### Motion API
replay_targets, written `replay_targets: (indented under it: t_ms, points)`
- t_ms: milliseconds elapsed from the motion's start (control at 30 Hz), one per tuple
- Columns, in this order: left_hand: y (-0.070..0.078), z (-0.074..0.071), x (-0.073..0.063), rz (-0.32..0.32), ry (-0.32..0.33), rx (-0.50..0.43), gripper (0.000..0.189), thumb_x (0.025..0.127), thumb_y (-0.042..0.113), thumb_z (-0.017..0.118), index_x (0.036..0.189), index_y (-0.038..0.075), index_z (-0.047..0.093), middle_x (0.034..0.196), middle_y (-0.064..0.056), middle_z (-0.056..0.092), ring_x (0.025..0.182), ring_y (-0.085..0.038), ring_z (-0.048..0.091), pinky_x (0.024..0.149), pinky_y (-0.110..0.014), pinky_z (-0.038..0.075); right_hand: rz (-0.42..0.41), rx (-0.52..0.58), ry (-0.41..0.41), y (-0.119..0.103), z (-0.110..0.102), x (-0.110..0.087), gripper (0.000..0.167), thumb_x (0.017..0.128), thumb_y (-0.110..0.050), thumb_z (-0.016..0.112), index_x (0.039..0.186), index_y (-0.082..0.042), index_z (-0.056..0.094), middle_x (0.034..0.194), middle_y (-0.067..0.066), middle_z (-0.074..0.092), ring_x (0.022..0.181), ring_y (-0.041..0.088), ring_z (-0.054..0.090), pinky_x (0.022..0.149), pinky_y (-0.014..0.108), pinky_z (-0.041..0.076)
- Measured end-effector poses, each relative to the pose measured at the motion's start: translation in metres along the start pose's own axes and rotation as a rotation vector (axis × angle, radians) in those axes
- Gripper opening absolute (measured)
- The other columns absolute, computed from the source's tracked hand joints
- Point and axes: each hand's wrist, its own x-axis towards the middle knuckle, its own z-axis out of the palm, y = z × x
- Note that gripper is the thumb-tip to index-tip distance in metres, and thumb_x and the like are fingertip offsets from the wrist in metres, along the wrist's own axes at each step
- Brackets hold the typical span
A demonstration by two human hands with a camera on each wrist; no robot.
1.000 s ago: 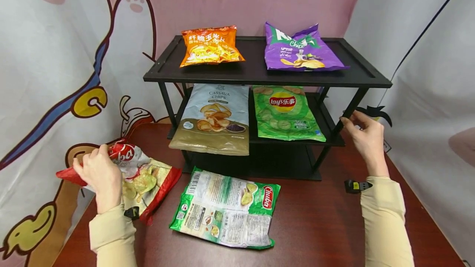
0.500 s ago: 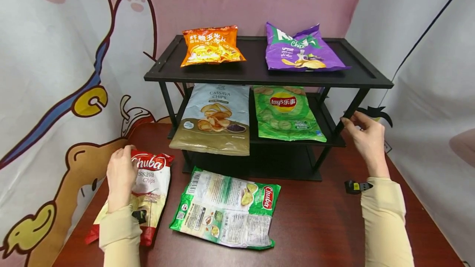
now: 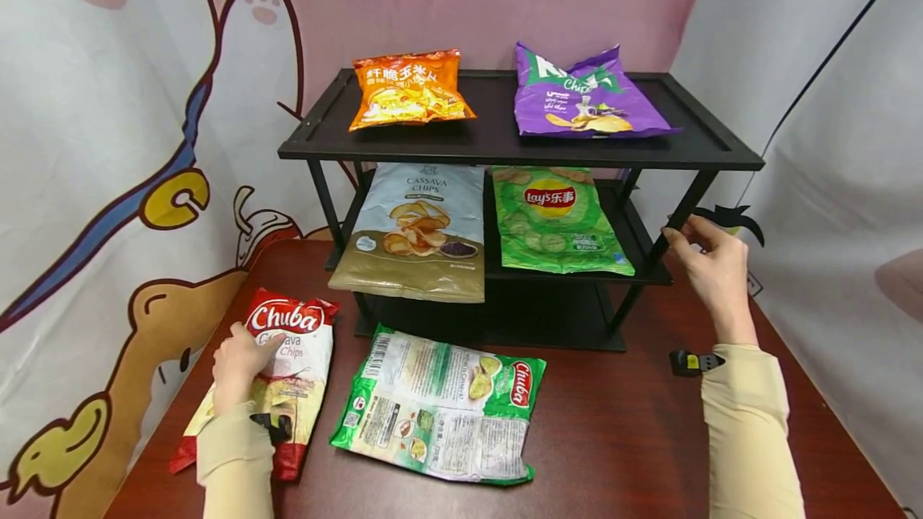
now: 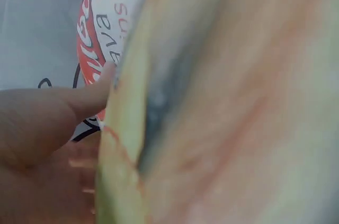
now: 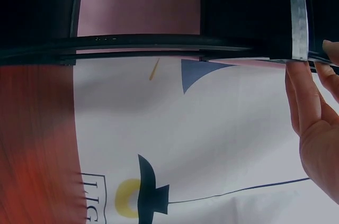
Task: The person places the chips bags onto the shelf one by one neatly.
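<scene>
On the table's left lies a red, white and yellow Chuba cassava chips bag [image 3: 299,367], front side up and slightly slanted. My left hand [image 3: 241,363] holds it by its left edge, thumb across the printed front; in the left wrist view the thumb of that hand [image 4: 42,123] lies against the bag [image 4: 108,28], and its other fingers are partly hidden behind the bag. My right hand [image 3: 714,271] pinches the right front post of a black tiered rack [image 3: 519,157] at the middle shelf. The right wrist view has fingers [image 5: 307,97] at the rack's edge.
A green Chuba bag [image 3: 440,407] lies back side up before the rack. On the middle shelf rest a cassava chips bag [image 3: 418,223] and a green Lay's bag [image 3: 555,219]. An orange bag [image 3: 411,90] and a purple bag [image 3: 584,94] sit on top.
The red Chuba bag has swung from tilted and crumpled to lying straighter on the table. My left hand has moved right, then down along its edge. The right hand stays put.
</scene>
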Motion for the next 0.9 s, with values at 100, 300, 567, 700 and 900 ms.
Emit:
replay_targets:
  t_ms: [100, 300, 567, 700, 900]
  points:
    - [-0.004, 0.004, 0.0, -0.005, 0.085, -0.049, 0.078, 0.082, 0.038, 0.067, 0.121, -0.022, 0.035, 0.116, -0.047, 0.045, 0.104, -0.062, 0.044, 0.085, -0.065, 0.039, -0.003, -0.001, 0.005, 0.0, 0.0, 0.0, 0.02, 0.089, -0.026, 0.062, 0.095, -0.008, 0.069, 0.069, -0.033, 0.049, 0.063, 0.0, 0.041, 0.054, 0.017, 0.03]
    - [-0.013, 0.005, -0.002, 0.011, 0.156, -0.186, 0.055, 0.079, 0.031, 0.073, 0.105, -0.015, 0.058, 0.098, -0.035, 0.061, 0.087, -0.044, 0.058, 0.068, -0.047, 0.044, -0.007, -0.005, 0.003, 0.0, -0.001, -0.001, 0.021, 0.089, -0.026, 0.062, 0.096, -0.007, 0.068, 0.07, -0.032, 0.049, 0.064, 0.001, 0.04, 0.055, 0.016, 0.03]
    - [-0.018, -0.013, -0.007, 0.101, 0.006, -0.235, 0.058, 0.087, 0.03, 0.065, 0.124, -0.012, 0.05, 0.115, -0.035, 0.058, 0.1, -0.042, 0.056, 0.08, -0.047, 0.045, -0.003, -0.016, -0.007, -0.001, -0.001, -0.002, 0.021, 0.089, -0.028, 0.061, 0.092, -0.008, 0.067, 0.069, -0.029, 0.048, 0.06, 0.003, 0.037, 0.051, 0.02, 0.028]
    - [-0.018, -0.03, -0.01, 0.191, -0.065, -0.178, 0.06, 0.089, 0.035, 0.062, 0.124, -0.012, 0.049, 0.112, -0.033, 0.06, 0.092, -0.036, 0.061, 0.075, -0.04, 0.046, 0.001, -0.02, -0.007, 0.0, -0.002, -0.002, 0.022, 0.089, -0.028, 0.061, 0.096, -0.008, 0.068, 0.07, -0.031, 0.048, 0.062, 0.002, 0.039, 0.052, 0.018, 0.029]
    - [-0.02, -0.044, -0.011, 0.342, -0.198, -0.284, 0.051, 0.091, 0.024, 0.061, 0.123, -0.014, 0.047, 0.102, -0.021, 0.065, 0.08, -0.009, 0.061, 0.068, -0.026, 0.05, -0.004, -0.022, -0.005, -0.001, -0.002, -0.001, 0.022, 0.089, -0.028, 0.061, 0.096, -0.008, 0.069, 0.071, -0.033, 0.048, 0.063, 0.001, 0.04, 0.054, 0.017, 0.03]
